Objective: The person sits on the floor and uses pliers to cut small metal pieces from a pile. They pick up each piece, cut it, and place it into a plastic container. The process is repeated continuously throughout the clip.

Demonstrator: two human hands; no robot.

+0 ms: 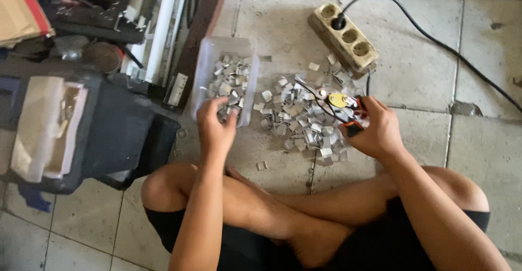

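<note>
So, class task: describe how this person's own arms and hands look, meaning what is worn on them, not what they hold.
Both arms are bare, with no sleeves in view. The left hand and right hand wear no gloves; no watch, ring or wristband shows. The only clothing visible is black shorts.

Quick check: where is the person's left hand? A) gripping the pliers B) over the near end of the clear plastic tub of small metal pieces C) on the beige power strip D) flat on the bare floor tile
B: the left hand is at the near end of the clear rectangular plastic tub of small silvery metal pieces, while the right hand holds the orange-handled pliers.
</note>
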